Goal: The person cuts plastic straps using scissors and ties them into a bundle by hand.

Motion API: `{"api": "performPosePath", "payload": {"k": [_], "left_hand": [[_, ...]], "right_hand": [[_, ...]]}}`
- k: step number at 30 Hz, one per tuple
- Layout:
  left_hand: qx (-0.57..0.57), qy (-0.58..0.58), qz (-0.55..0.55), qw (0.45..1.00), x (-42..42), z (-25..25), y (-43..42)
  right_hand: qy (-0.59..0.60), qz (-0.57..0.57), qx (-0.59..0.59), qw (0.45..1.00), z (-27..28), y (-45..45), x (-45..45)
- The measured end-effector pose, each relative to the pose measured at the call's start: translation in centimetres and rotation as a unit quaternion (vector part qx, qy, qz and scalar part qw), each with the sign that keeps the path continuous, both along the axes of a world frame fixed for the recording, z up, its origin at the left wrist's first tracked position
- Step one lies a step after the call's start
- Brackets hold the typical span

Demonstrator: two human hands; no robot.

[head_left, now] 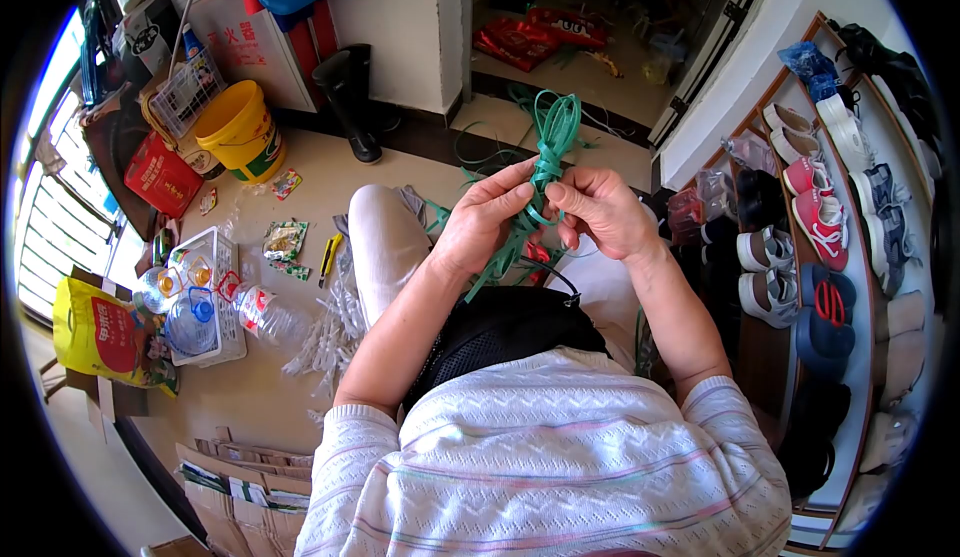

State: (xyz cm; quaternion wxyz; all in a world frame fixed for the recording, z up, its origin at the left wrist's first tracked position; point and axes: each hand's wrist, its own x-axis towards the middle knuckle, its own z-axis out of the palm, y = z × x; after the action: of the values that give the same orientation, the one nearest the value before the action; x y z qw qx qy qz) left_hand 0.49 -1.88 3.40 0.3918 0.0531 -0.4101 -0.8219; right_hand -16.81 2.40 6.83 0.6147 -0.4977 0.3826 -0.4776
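Note:
A bundle of green plastic strapping [555,137] is held upright in front of me, looped at the top and wrapped round its middle. My left hand [487,215] grips it from the left, thumb and fingers closed on the strap. From the right, my right hand [605,212] pinches the same bundle just below the wrapped part. Loose green ends hang down between my hands toward my lap. A black mesh bag or pouch [500,332] lies across my waist.
Left on the floor are a yellow bucket [240,135], a white basket of plastic bottles [225,307], a yellow-handled cutter [329,259] and clear plastic scraps [330,342]. A shoe rack [790,377] stands at right. Black boots [350,97] stand by the wall.

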Motion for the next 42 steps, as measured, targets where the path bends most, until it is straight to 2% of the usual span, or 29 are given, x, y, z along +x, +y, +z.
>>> {"api": "performPosePath", "payload": {"k": [5,11,14,17,20,27,35,42], "left_hand": [[0.068,0.031,0.004,0.997,0.1,-0.4,-0.3],[0.068,0.045,-0.019,0.997,0.1,-0.9,-0.7],[0.068,0.011,0.028,0.997,-0.2,-0.7,-0.2],[0.077,0.053,-0.018,0.995,0.0,-0.9,-0.5],[0.074,0.048,0.000,0.996,-0.1,-0.7,-0.3],[0.030,0.016,0.020,0.999,0.2,-0.3,0.1],[-0.035,-0.036,0.075,0.996,-0.1,0.3,0.8],[-0.057,-0.050,0.075,0.994,-0.2,-0.3,0.5]], "right_hand": [[0.026,0.008,-0.022,0.999,0.4,0.7,0.8],[0.030,-0.005,-0.017,0.999,0.4,0.7,0.9],[0.025,-0.024,-0.022,0.999,0.2,0.9,1.2],[0.029,-0.028,-0.033,0.999,-0.1,1.0,1.1],[0.029,-0.028,-0.037,0.999,-0.1,1.0,1.1],[0.030,-0.035,-0.033,0.998,0.0,1.0,1.1],[-0.021,0.001,0.007,1.000,0.4,1.2,0.9],[-0.056,-0.012,0.021,0.998,0.1,0.9,0.8]]}}
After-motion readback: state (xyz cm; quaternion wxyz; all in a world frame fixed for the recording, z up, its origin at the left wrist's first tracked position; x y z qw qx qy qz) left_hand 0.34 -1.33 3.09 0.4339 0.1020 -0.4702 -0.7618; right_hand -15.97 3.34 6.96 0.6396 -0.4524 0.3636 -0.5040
